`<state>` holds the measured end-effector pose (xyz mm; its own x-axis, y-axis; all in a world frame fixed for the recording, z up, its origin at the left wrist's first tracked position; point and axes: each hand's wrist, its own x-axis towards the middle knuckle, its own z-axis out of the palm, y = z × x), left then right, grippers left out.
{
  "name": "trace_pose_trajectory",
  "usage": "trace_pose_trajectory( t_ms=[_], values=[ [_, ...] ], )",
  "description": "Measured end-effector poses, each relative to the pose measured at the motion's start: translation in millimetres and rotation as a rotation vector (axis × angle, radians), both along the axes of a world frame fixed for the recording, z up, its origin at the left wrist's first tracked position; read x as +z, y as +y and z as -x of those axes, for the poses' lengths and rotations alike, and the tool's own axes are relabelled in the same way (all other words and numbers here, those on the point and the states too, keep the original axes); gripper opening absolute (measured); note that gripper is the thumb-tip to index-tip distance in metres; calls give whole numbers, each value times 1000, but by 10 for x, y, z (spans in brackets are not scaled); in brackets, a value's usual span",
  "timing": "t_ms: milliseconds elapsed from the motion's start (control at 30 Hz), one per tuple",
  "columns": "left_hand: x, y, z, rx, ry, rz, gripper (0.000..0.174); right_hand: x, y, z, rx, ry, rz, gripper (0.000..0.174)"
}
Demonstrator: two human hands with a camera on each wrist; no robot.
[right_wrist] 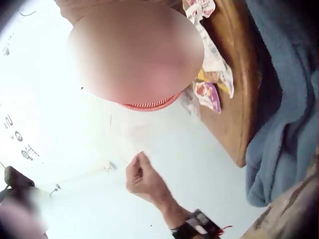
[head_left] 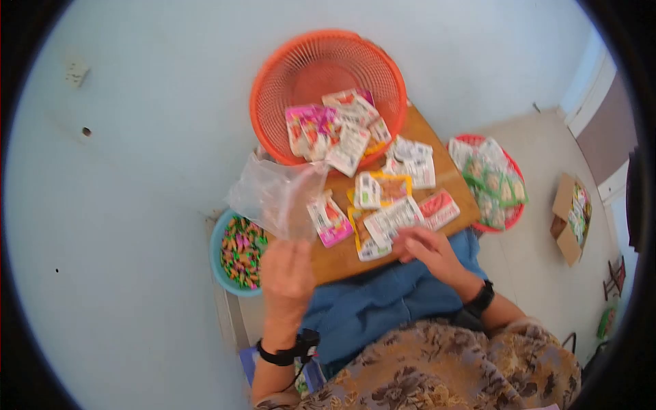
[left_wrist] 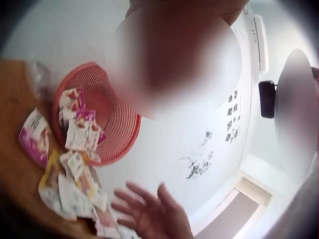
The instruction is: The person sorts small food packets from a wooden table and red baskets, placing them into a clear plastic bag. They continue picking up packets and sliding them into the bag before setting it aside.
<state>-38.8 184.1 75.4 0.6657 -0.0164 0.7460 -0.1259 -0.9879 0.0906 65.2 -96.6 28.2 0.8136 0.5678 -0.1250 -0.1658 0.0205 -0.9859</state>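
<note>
My left hand (head_left: 288, 273) pinches the edge of a clear plastic bag (head_left: 280, 198) at the table's left side; in the right wrist view the left hand (right_wrist: 145, 181) has thumb and fingers closed together. My right hand (head_left: 434, 254) is held over the front of the table, close to a white packet (head_left: 394, 220); in the left wrist view the right hand (left_wrist: 152, 214) has its fingers spread and holds nothing. A pink and white packet (head_left: 330, 220) lies beside the bag. Yellow packets (head_left: 393, 186) and a red one (head_left: 439, 209) lie near the white packet.
An orange basket (head_left: 273, 75) with several packets stands at the table's back. A blue basin (head_left: 217, 263) of small colourful pieces is left of the wooden table (head_left: 451, 174). On the right stand a red basket (head_left: 518, 212) with bags and a cardboard box (head_left: 562, 239).
</note>
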Motion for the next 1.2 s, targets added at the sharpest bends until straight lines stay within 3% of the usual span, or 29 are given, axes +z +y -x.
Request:
trace_pose_trajectory(
  t_ms=[133, 200, 233, 300, 333, 433, 500, 600, 733, 833, 900, 933, 1000, 1033, 1067, 1100, 1133, 1167, 1200],
  values=[
    [-336, -669, 469, -96, 251, -36, 22, 114, 325, 136, -10, 89, -158, 57],
    [-438, -852, 628, -172, 408, 19, 30, -52, 402, 130, -20, -153, -35, 49],
    [-478, -877, 706, -164, 423, 29, 30, -127, 378, 133, -10, -137, -29, 49],
    [-572, -896, 815, -213, 421, 122, 34, -248, 320, 134, 65, -342, 406, 33],
    [-615, -911, 886, -209, 429, 128, 34, -282, 324, 187, -26, -397, 333, 17],
    [-708, -991, 970, -83, 315, 317, 35, -329, 233, 251, 2, -462, 379, 14],
    [-722, -1116, 930, 232, 199, 718, 33, -270, 221, 322, 5, -501, 374, 13],
    [-650, -1152, 821, 344, 363, 854, 31, -261, 215, 338, 26, -594, 354, 11],
    [-912, -981, 855, 273, 501, 571, 24, -276, 193, 330, 6, -728, 366, 10],
    [-862, -792, 785, 307, 329, 541, 16, -269, 245, 252, 31, -869, 427, 11],
    [-333, -673, 742, 335, 104, 376, 14, 8, 460, 194, -37, -1071, 361, 17],
    [-13, -648, 753, 346, -54, 222, 17, 277, 549, 191, -92, -1198, 258, 19],
    [321, -642, 956, 153, -507, 193, 16, 706, 659, 300, -148, -1305, 170, 20],
    [340, -684, 1048, 143, -496, 195, 16, 853, 702, 361, -180, -1441, -105, 21],
    [352, -742, 1118, 108, -300, 179, 13, 924, 747, 377, -214, -1572, -392, 24],
    [362, -773, 1138, 75, -107, 159, 11, 774, 807, 340, -225, -1575, -389, 24],
    [-12, -732, 1081, 296, 115, 3, 11, 442, 869, 283, -58, -1530, -101, 22],
    [-342, -746, 1101, 327, 329, 302, 13, 142, 904, 221, 105, -1462, 181, 20],
    [-604, -767, 1146, 351, 540, 598, 16, -108, 869, 223, 89, -1470, 182, 20]
  ],
)
